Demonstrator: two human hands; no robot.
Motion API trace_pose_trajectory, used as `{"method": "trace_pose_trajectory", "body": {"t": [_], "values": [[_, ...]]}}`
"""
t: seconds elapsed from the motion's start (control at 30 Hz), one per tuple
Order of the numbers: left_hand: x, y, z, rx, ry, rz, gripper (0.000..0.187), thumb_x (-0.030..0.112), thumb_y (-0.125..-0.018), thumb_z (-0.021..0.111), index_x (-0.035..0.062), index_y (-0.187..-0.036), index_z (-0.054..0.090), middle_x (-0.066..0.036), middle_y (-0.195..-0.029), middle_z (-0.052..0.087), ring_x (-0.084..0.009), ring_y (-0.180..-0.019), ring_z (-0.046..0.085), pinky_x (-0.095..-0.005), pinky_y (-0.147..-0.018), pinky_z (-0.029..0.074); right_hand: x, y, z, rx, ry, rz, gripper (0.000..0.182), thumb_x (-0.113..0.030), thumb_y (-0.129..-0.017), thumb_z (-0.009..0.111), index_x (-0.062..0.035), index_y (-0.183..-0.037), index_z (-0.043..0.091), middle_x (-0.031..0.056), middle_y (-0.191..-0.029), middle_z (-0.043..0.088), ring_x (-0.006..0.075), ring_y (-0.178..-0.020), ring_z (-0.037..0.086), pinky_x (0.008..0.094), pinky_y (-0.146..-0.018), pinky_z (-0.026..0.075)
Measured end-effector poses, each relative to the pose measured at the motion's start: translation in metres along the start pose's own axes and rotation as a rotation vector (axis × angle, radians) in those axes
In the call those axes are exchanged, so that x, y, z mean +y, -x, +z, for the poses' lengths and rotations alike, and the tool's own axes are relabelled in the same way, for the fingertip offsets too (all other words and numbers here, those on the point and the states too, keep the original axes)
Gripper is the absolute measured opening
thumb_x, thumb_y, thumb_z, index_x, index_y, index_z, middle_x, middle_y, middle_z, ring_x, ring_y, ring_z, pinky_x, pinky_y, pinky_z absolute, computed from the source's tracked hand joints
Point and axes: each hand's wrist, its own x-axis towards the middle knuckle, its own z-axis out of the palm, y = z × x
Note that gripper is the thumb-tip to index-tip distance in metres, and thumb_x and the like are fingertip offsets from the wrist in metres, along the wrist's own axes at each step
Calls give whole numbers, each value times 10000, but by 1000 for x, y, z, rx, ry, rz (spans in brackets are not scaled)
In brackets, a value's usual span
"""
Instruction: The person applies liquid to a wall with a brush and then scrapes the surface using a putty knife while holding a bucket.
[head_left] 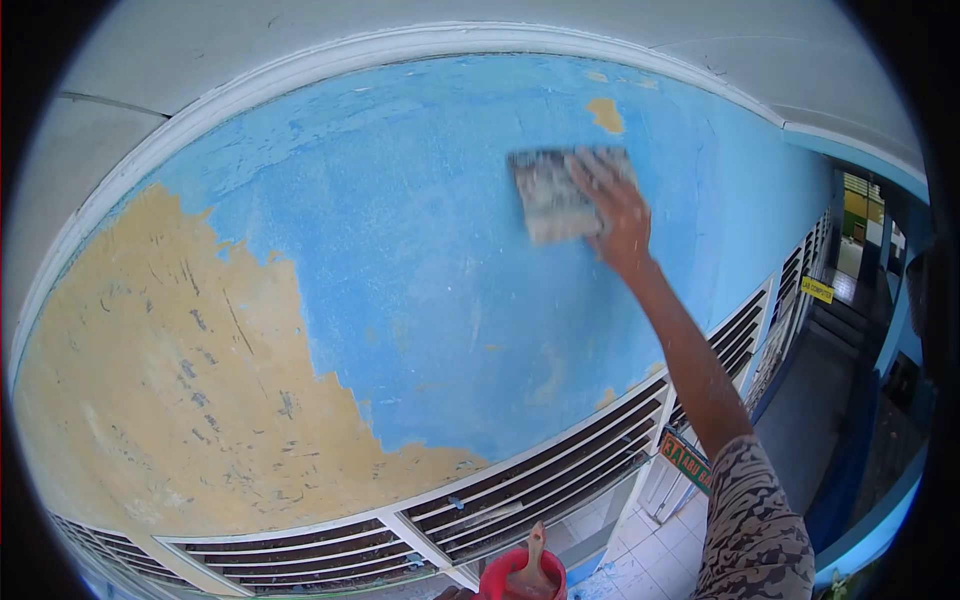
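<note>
My right hand (622,222) is raised against the upper right part of the wall, fingers spread over a worn grey rectangular pad (555,205). The pad is blurred by motion, with a dark upper edge, and lies flat on the blue paint (430,250). Low in the view, a red bucket (493,578) holds a paintbrush (536,560) with its handle pointing up. My left hand does not show.
Bare yellowish wall (170,360) with dark scuffs lies left of the blue paint; a small yellow patch (606,115) shows above the pad. White louvred vents (530,500) run below. A green sign (688,460) hangs beneath my forearm. A corridor (800,400) extends at right.
</note>
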Motion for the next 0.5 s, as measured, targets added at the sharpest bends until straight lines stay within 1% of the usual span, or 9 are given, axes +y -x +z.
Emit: {"method": "trace_pose_trajectory", "body": {"t": [0.03, 0.1, 0.2, 0.23, 0.27, 0.33, 0.37, 0.43, 0.5], "values": [[-1, 0, 1, 19, 24, -7, 267, 340, -791, 704, 128, -636, 653, -93, -689, 655, -349, -624, 650, -471, -560, 491, 19, -36, 4, -47, 65, 38, 908, -8, -634, 790, -266, -1464, 524, 27, -1452, 563, 289, -1323, 538, 407, -1075, 478], [0, -7, 1, 1, 18, -1, 265, 341, -790, 706, 128, -640, 655, -94, -699, 658, -351, -637, 653, -471, -564, 494, 54, -89, 8, -22, 159, -19, 944, -8, -635, 790, -302, -1481, 493, 12, -1455, 558, 286, -1314, 543, 403, -1079, 483], [8, -16, 6, -10, 28, 12, 259, 342, -789, 710, 132, -646, 660, -93, -720, 664, -352, -660, 659, -474, -574, 499, 48, -75, 6, -61, 158, 31, 925, -24, -644, 795, -300, -1476, 501, 11, -1458, 555, 290, -1314, 542, 403, -1087, 478], [12, -24, 7, 17, 33, 22, 254, 342, -789, 711, 136, -648, 662, -92, -729, 668, -352, -671, 661, -478, -579, 502, 38, -52, 2, -72, 101, 26, 910, -34, -645, 801, -288, -1469, 513, 16, -1458, 556, 288, -1317, 541, 409, -1075, 484], [12, -39, 8, -34, 11, 94, 132, 232, -631, 770, 149, -591, 676, -42, -570, 575, -311, -510, 617, -421, -461, 454, 19, -16, -3, -78, 43, 22, 895, -44, -646, 807, -276, -1463, 525, 21, -1459, 557, 286, -1321, 540, 415, -1063, 490], [15, -54, 10, -29, 19, 116, 134, 249, -637, 770, 154, -603, 683, -39, -584, 585, -306, -517, 623, -424, -469, 466, -22, 74, -13, -49, -67, -7, 593, -260, -770, 761, -174, -1347, 650, 73, -1411, 600, 297, -1308, 561, 453, -999, 512], [18, -60, 9, -19, 25, 139, 137, 266, -644, 769, 158, -615, 690, -36, -598, 595, -301, -525, 629, -427, -478, 478, -51, 128, -25, -95, -95, 33, 485, -307, -827, 701, -161, -1289, 691, 86, -1377, 624, 327, -1292, 572, 458, -1024, 501], [22, -68, -2, -88, -17, 148, 115, 252, -636, 770, 162, -637, 698, -31, -608, 598, -294, -531, 632, -422, -487, 484, -91, 249, -45, -292, -92, 51, 375, -121, -899, 588, -155, -1251, 709, 89, -1349, 642, 345, -1293, 567, 475, -1047, 495], [25, -78, -1, -44, 43, 192, 93, 234, -627, 765, 168, -642, 702, -22, -627, 611, -287, -538, 635, -417, -489, 483, -107, 313, -69, -477, -104, 40, 401, -39, -891, 545, -147, -1237, 717, 83, -1329, 654, 351, -1297, 563, 473, -1037, 510]]}}
